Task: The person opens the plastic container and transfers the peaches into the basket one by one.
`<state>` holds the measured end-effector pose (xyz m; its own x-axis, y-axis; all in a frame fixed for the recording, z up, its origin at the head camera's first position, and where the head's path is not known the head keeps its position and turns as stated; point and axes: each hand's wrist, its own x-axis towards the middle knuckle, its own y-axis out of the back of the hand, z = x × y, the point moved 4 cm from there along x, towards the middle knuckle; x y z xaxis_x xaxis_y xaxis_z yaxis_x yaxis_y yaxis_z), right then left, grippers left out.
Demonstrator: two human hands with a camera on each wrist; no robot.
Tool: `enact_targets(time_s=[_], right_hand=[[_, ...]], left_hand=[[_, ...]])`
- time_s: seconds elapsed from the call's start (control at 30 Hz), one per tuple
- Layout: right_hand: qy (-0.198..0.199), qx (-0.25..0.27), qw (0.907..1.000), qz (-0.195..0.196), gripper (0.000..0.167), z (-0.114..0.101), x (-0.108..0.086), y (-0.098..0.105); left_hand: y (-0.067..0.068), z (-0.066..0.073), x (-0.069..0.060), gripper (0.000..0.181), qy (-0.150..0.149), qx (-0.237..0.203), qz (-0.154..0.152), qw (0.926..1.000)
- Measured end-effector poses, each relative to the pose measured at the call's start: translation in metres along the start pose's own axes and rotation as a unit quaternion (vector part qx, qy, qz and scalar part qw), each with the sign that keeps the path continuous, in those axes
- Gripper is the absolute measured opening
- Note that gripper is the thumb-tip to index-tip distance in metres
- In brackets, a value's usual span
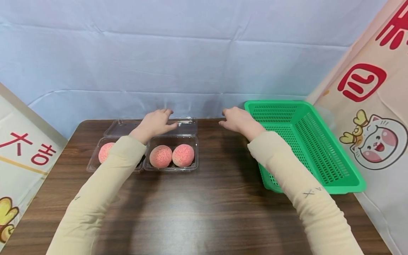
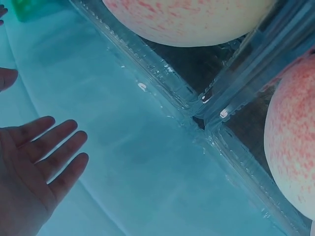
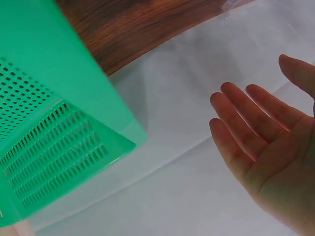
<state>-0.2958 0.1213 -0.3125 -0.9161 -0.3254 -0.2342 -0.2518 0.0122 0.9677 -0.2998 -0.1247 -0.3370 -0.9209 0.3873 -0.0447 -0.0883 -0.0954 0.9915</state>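
Observation:
My left hand [image 1: 155, 123] hovers over the lids of two clear plastic clamshell boxes, its fingers extended and holding nothing. Two pink peaches, one [image 1: 160, 156] beside the other [image 1: 183, 155], lie in the right-hand box [image 1: 196, 159]. Another peach [image 1: 106, 152] shows in the left-hand box [image 1: 93, 164], which my sleeve partly covers. Both transparent lids [image 1: 188, 129] are folded back toward the wall. Just left of a green plastic basket [image 1: 318, 120] is my right hand [image 1: 238, 120], also empty; its fingers [image 3: 231, 142] look loosely straight in the right wrist view.
The boxes and basket stand on a dark wood-grain table [image 1: 191, 212]. A pale cloth [image 1: 159, 63] hangs behind its back edge. Printed banners flank both sides, the right one [image 1: 389, 117] close to the basket. Slotted walls and floor are visible inside the basket.

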Motion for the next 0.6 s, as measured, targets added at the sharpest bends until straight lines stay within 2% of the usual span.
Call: enact_targets(time_s=[0.1, 0.6], right_hand=[[0.001, 0.014, 0.9999, 0.003, 0.046, 0.003, -0.004, 0.003], [-0.001, 0.015, 0.9998, 0.01, 0.046, 0.014, -0.017, 0.008]], left_hand=[[0.0, 0.001, -0.002, 0.062, -0.008, 0.005, -0.001, 1.0], [-0.003, 0.007, -0.01, 0.058, -0.041, 0.009, 0.009, 0.9991]])
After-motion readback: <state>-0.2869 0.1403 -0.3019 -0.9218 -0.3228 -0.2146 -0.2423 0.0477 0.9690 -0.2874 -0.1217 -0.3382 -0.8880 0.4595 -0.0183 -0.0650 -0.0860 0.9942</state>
